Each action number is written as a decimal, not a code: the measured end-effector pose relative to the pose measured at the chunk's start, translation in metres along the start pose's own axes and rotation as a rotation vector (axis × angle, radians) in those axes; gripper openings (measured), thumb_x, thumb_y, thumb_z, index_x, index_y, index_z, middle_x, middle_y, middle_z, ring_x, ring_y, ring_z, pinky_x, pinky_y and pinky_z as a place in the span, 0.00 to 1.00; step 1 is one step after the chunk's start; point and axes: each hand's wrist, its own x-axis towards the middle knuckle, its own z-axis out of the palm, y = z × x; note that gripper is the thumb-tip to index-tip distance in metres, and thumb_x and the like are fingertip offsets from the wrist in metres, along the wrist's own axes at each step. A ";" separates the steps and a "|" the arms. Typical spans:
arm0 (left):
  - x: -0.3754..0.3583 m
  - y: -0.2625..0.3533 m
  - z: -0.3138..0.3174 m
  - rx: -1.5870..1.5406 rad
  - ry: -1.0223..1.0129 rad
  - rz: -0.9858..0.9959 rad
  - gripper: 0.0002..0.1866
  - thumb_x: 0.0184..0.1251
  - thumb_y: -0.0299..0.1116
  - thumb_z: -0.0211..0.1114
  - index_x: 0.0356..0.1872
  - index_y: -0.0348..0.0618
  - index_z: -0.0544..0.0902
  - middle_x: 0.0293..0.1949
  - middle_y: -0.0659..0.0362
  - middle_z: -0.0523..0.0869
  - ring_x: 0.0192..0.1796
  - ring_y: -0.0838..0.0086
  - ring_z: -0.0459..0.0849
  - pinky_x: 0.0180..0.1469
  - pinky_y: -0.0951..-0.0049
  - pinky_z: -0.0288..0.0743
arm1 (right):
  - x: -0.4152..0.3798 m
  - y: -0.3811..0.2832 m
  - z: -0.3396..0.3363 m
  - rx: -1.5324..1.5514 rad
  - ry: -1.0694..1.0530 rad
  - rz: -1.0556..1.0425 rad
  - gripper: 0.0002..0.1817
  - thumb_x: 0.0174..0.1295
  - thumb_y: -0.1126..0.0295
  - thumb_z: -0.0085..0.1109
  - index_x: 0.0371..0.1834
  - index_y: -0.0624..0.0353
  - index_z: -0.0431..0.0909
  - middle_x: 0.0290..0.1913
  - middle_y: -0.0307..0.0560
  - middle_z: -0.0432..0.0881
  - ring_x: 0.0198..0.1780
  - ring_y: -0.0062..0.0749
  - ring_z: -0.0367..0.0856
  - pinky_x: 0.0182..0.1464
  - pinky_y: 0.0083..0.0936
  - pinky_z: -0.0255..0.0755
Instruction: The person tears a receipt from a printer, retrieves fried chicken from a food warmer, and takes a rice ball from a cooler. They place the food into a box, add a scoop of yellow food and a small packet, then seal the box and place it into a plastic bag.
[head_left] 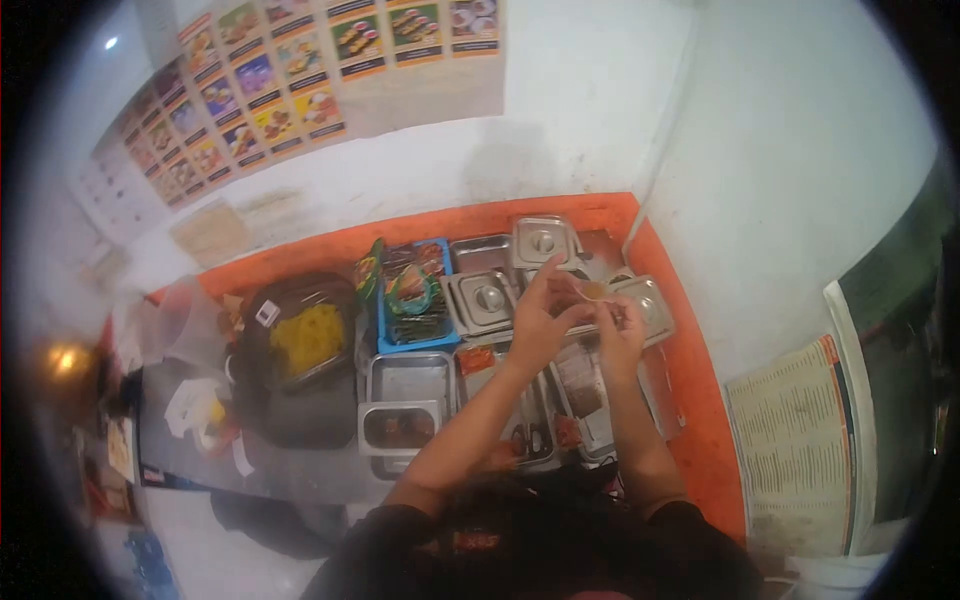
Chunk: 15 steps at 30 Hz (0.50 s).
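Observation:
Both arms reach forward over metal food pans. My left hand (545, 318) is closed on one side of a small, thin, pale pinkish item (590, 290), perhaps a small bag; its exact nature is unclear. On the item's other side, my right hand (622, 328) pinches it with the fingertips. The two hands nearly touch. Beneath and behind them are a lidded pan (645, 308) at the right and another lidded pan (543, 243) at the back. A third metal lid (487, 298) lies left of my left hand.
A blue tray (383, 325) of packets stands left of the pans. Further left, a dark container (250, 345) holds yellow food (308, 340). Open metal pans (412, 365) sit near the front. An orange ledge (705, 430) borders the wall; a printed sheet (795, 440) hangs right.

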 end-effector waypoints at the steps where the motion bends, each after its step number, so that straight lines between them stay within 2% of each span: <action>1: -0.004 0.007 -0.007 0.001 -0.013 -0.063 0.36 0.56 0.20 0.70 0.68 0.39 0.65 0.43 0.61 0.79 0.44 0.77 0.80 0.51 0.75 0.75 | -0.003 -0.008 0.002 0.025 -0.007 0.036 0.04 0.62 0.78 0.59 0.39 0.61 0.78 0.37 0.36 0.78 0.41 0.18 0.72 0.46 0.18 0.67; 2: -0.008 0.012 -0.015 0.001 -0.023 -0.128 0.34 0.58 0.20 0.68 0.67 0.39 0.66 0.41 0.61 0.79 0.44 0.78 0.80 0.50 0.77 0.75 | -0.007 -0.017 0.006 0.040 -0.035 0.047 0.04 0.62 0.78 0.59 0.39 0.61 0.78 0.37 0.36 0.78 0.41 0.18 0.72 0.46 0.18 0.67; 3: -0.011 0.017 -0.021 0.095 0.003 -0.074 0.29 0.62 0.20 0.65 0.65 0.42 0.69 0.38 0.62 0.80 0.42 0.78 0.81 0.49 0.77 0.76 | -0.013 -0.025 0.009 0.045 -0.013 0.071 0.04 0.62 0.77 0.59 0.39 0.61 0.78 0.37 0.36 0.78 0.41 0.19 0.73 0.46 0.18 0.67; 6: -0.024 0.043 -0.040 0.313 0.037 -0.037 0.28 0.62 0.21 0.66 0.64 0.44 0.70 0.39 0.62 0.81 0.42 0.78 0.82 0.47 0.77 0.77 | -0.024 -0.018 0.018 0.018 -0.001 0.070 0.05 0.63 0.74 0.59 0.40 0.61 0.78 0.39 0.37 0.79 0.43 0.21 0.75 0.46 0.18 0.70; 8: -0.035 0.063 -0.055 0.329 0.074 -0.019 0.27 0.62 0.22 0.66 0.63 0.44 0.72 0.37 0.61 0.83 0.41 0.78 0.82 0.47 0.76 0.77 | -0.034 -0.024 0.034 0.050 -0.015 0.110 0.05 0.64 0.73 0.58 0.40 0.62 0.78 0.40 0.38 0.79 0.42 0.22 0.76 0.45 0.20 0.71; 10: -0.051 0.083 -0.073 0.352 0.121 0.019 0.25 0.61 0.23 0.66 0.61 0.42 0.73 0.35 0.60 0.83 0.39 0.78 0.82 0.45 0.75 0.77 | -0.043 -0.030 0.055 0.097 -0.120 0.105 0.05 0.64 0.74 0.58 0.40 0.63 0.78 0.40 0.39 0.79 0.42 0.22 0.76 0.44 0.22 0.73; 11: -0.061 0.091 -0.084 0.405 0.209 0.023 0.25 0.61 0.23 0.66 0.61 0.42 0.73 0.35 0.60 0.83 0.39 0.78 0.82 0.45 0.75 0.77 | -0.048 -0.036 0.066 0.100 -0.180 0.196 0.06 0.64 0.74 0.57 0.41 0.63 0.77 0.41 0.41 0.79 0.42 0.23 0.76 0.46 0.21 0.72; 13: -0.075 0.106 -0.104 0.410 0.205 0.018 0.24 0.61 0.22 0.65 0.60 0.40 0.74 0.33 0.59 0.83 0.37 0.78 0.82 0.43 0.75 0.77 | -0.060 -0.030 0.084 0.120 -0.256 0.289 0.06 0.65 0.75 0.56 0.43 0.64 0.76 0.42 0.42 0.79 0.42 0.23 0.76 0.47 0.21 0.71; 15: -0.090 0.129 -0.125 0.448 0.232 0.003 0.23 0.61 0.22 0.65 0.60 0.40 0.74 0.33 0.59 0.83 0.36 0.78 0.81 0.42 0.75 0.76 | -0.070 -0.024 0.101 -0.005 -0.471 0.069 0.04 0.65 0.76 0.55 0.40 0.64 0.76 0.41 0.42 0.78 0.41 0.23 0.76 0.46 0.20 0.71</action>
